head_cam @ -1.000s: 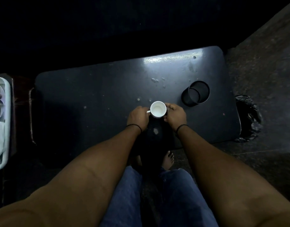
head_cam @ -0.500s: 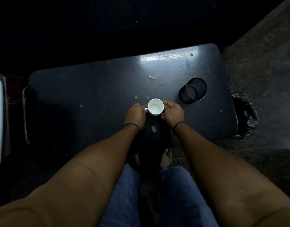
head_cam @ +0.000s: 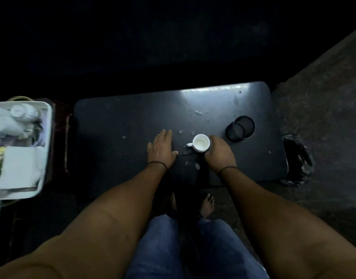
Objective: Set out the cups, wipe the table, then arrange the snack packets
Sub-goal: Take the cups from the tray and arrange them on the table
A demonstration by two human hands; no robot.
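A small white cup [head_cam: 201, 142] stands upright on the dark table [head_cam: 116, 121], handle to the left. My right hand [head_cam: 219, 152] wraps around the cup's right side. My left hand [head_cam: 162, 149] lies flat on the table, fingers spread, a short gap left of the cup's handle. Pale crumbs and spots [head_cam: 198, 113] are scattered over the tabletop around and behind the cup.
A black mesh holder [head_cam: 240, 128] stands on the table right of the cup. A white tray [head_cam: 45, 150] at the far left holds more white cups, a folded white cloth [head_cam: 20, 170] and packets. A black bin bag [head_cam: 298, 160] sits beside the table's right edge.
My left hand has let go of the cup and moved left, flat onto the table. The right hand stays on the cup. The view has swung left, showing the tray.
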